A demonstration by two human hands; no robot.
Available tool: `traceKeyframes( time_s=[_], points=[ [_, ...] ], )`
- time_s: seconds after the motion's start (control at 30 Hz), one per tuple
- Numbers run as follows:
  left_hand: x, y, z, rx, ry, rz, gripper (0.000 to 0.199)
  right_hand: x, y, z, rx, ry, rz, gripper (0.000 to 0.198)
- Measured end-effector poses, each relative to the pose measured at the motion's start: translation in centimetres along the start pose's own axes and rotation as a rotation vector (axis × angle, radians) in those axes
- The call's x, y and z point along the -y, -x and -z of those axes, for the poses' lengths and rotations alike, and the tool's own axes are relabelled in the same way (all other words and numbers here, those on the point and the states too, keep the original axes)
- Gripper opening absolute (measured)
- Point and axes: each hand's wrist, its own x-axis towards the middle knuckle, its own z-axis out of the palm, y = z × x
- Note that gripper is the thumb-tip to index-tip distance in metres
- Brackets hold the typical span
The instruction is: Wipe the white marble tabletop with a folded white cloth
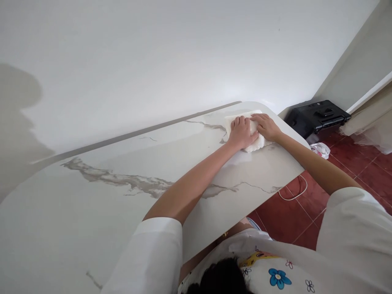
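Observation:
A white cloth [255, 146], crumpled at its edges, lies on the marble-patterned tabletop [171, 147] near its far right end. My left hand [241, 132] presses down on the cloth, its fingers bent and close together over it. Beside it, my right hand [266, 125] grips the cloth's right part, fingers pointing left toward the other hand. The two hands almost touch. Both palms and the cloth beneath them are hidden.
A white wall [159, 61] runs along the table's far side. Past the right end stand a black case [321, 116], a white plastic bag [320, 150] and a pale curtain [370, 122]. A white cable [298, 196] lies on the red tiled floor [284, 216].

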Motion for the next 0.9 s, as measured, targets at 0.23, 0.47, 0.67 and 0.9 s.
traceKeyframes(
  time_s=[0.23, 0.47, 0.67, 0.9],
  points=[
    [1.6, -3.0, -0.6, -0.008, -0.028, -0.002, 0.038, -2.0, -2.6, -0.5, 0.002, 0.0, -0.003, 0.05],
    [2.9, -5.8, -1.3, -0.004, 0.003, -0.005, 0.039, -4.3, -4.8, -1.1, -0.013, 0.013, 0.007, 0.047],
    [4.3, -8.0, -2.2, -0.022, 0.033, -0.021, 0.041, -5.9, -6.6, -1.5, 0.007, 0.057, 0.015, 0.044],
    [5.6, -10.3, -3.3, -0.047, 0.079, 0.004, 0.048, -7.2, -8.5, -1.5, 0.039, 0.044, 0.004, 0.046]
  ],
)
